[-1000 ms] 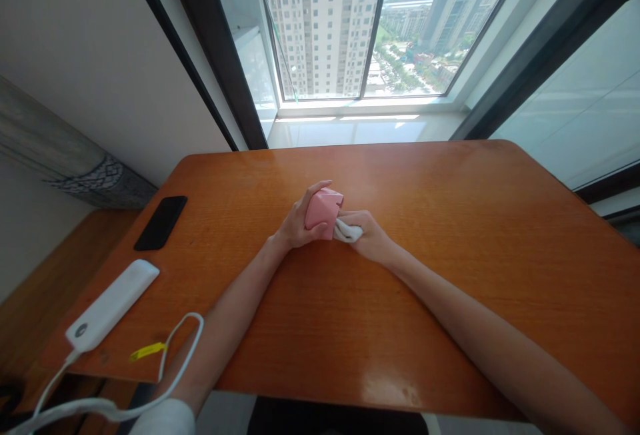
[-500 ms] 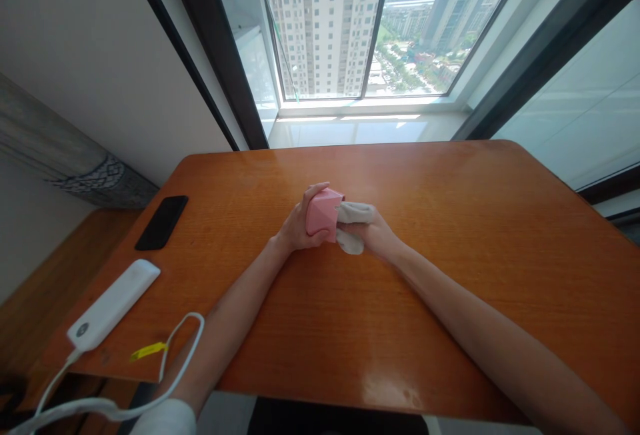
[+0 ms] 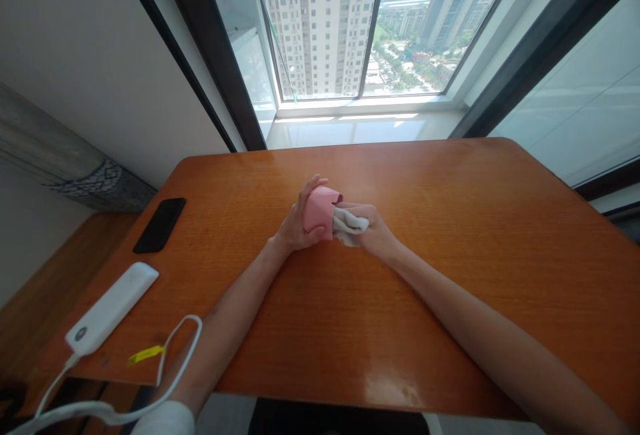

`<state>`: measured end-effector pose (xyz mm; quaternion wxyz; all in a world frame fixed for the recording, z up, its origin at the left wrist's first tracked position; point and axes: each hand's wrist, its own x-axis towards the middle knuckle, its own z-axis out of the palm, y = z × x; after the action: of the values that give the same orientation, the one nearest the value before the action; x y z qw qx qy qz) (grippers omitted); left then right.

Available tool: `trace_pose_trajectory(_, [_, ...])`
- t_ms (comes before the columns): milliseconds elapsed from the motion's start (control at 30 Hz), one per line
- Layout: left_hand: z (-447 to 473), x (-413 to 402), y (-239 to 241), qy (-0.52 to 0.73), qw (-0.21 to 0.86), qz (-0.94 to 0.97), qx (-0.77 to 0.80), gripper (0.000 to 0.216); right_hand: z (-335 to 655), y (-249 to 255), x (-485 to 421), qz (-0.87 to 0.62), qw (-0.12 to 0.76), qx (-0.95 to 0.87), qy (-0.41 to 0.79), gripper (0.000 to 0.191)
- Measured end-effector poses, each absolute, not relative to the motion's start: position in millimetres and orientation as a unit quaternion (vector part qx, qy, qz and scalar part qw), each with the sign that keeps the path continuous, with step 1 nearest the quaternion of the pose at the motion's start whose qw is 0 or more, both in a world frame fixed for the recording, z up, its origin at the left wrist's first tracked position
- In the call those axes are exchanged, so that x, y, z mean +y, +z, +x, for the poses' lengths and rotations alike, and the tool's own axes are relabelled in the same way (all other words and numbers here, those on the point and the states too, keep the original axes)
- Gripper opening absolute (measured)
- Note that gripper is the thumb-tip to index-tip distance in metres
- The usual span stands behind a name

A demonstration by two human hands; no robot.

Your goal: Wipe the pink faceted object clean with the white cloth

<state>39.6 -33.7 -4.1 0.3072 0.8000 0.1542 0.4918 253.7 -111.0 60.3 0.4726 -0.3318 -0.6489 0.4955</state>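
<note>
Hands meet near the middle of the worktop, a little toward its far edge. The left hand is curled around a pink pouch, fingers wrapped over its far side and thumb on the near side, holding it just above the wood with its open mouth turned to the right. The right hand is closed on a white cloth, which is bunched in the fingers and pressed against the mouth of the pouch; whether any of it sits inside I cannot tell. Both forearms lie across the worktop, running back to the near edge.

Well apart from the hands, by the left edge, a black phone lies flat near the far left corner. Closer to the near left corner lies a white power bank, with a white cable plugged into its near end and looping over the near edge; a yellow tag sits on the cable. Beyond the far edge is a window with tower blocks outside.
</note>
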Motion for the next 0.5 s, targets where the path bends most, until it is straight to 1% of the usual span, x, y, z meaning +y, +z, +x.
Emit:
trace_pose_trajectory(67, [42,-34,-4,0.500,0.313,0.793,0.150,0.110,252,56,-110,-0.362,0.484,-0.587,0.538,0.035])
trace_pose_trajectory(167, [44,-35,-3,0.498,0.321,0.795,0.131,0.109,248,46,-105,-0.391,0.516,-0.461,0.607,0.023])
trace_pose_trajectory(267, [45,-34,-1,0.471,0.270,0.830,0.127,0.115,246,42,-98,-0.374,0.538,-0.340,0.675,0.029])
trace_pose_trajectory(367, [48,-33,2,0.458,0.220,0.855,0.106,0.128,247,45,-94,-0.352,0.536,-0.295,0.709,0.027])
trace_pose_trajectory(500, [50,-30,0,0.471,0.174,0.861,0.082,0.133,247,48,-96,-0.339,0.524,-0.297,0.723,0.027])
